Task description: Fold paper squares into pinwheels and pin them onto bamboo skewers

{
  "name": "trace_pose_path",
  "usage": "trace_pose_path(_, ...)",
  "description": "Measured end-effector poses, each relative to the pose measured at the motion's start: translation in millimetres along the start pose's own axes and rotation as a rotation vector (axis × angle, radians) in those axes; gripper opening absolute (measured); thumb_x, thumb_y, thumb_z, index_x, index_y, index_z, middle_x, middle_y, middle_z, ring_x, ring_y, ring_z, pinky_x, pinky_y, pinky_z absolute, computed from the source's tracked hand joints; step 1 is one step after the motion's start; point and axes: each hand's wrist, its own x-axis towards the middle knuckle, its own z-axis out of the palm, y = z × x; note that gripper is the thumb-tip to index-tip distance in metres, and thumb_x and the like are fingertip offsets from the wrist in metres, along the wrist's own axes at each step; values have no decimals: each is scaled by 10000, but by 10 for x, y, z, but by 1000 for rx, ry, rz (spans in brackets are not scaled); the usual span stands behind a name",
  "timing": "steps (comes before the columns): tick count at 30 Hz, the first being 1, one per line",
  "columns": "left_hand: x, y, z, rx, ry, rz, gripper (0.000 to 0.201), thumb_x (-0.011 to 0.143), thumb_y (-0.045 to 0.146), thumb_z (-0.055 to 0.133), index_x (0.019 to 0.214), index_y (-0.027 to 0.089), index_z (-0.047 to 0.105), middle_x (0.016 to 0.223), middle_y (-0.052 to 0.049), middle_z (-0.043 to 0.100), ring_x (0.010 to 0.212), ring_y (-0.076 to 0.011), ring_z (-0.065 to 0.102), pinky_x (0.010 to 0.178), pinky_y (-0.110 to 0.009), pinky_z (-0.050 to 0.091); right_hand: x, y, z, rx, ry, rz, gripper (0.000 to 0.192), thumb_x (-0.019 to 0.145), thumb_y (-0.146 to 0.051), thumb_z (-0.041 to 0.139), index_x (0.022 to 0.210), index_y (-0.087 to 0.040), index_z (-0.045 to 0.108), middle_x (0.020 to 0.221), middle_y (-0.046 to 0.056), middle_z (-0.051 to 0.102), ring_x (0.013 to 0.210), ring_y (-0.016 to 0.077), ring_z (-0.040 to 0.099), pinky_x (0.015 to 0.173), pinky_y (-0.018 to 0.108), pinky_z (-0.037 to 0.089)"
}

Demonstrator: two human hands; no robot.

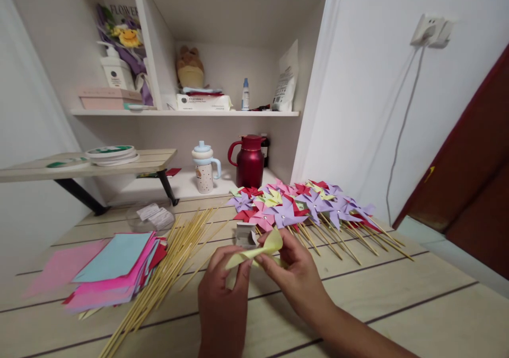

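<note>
Far left lies a paper stack, with sticks fanned beside it. At near centre the left hand and right hand both pinch a yellow sheet, apparently mid-fold; the next fold needs a steady pinch. Finished pinwheels crowd the far right; bare table lies near right.

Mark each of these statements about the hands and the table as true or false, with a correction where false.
1. Both hands, left hand and right hand, hold a yellow paper. True.
2. The finished pinwheels lie left of the hands. False: they lie right, beyond them.
3. The bamboo sticks lie beside the coloured paper stack. True.
4. The red jug lies tipped over. False: it stands upright.
</note>
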Motion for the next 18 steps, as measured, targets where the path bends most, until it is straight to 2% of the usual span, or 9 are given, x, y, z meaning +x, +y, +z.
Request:
trace_pose_path(2, 14, -15, -72, 93, -40, 267, 181, 820, 157, 589, 891, 252, 726, 903, -2, 706, 874, -152, 671, 794, -231, 518, 6, -5, -28, 8, -12, -53, 234, 782, -91, 644, 949, -254, 621, 933, -4, 616, 881, 169, 582, 765, 267, 448)
trace_pose_path(4, 31, -34, -139, 163, -54, 466, 261, 821, 110, 550, 960, 260, 712, 932, -5, 697, 878, -140, 665, 797, -217, 520, 14, -6, -55, 5, -4, -126, 286, 755, -62, 665, 952, -266, 629, 991, 1, 613, 956, 179, 581, 805, 274, 451)
trace_pose_path(7, 58, -57, -197, 222, -56, 655, 317, 811, 70, 523, 1030, 236, 681, 970, -27, 680, 897, -142, 652, 831, -221, 517, 17, -15, -77, -12, -12, -235, 303, 742, -37, 681, 928, -271, 633, 978, -2, 613, 963, 179, 585, 825, 285, 458)
trace_pose_path(12, 72, -83, -217, 279, -74, 789, 350, 792, 34, 516, 1062, 213, 648, 986, -42, 659, 962, -150, 625, 907, -233, 493, 0, -43, -81, -42, -41, -352, 277, 762, -23, 667, 894, -263, 629, 906, -4, 640, 885, 172, 607, 787, 302, 483)
trace_pose_path(18, 46, -127, -240, 287, -101, 797, 328, 769, 67, 501, 1041, 206, 622, 1016, -55, 637, 983, -162, 614, 922, -241, 490, 7, -86, -96, -111, -63, -483, 217, 794, -21, 638, 837, -234, 632, 809, 7, 662, 795, 170, 614, 769, 337, 491)
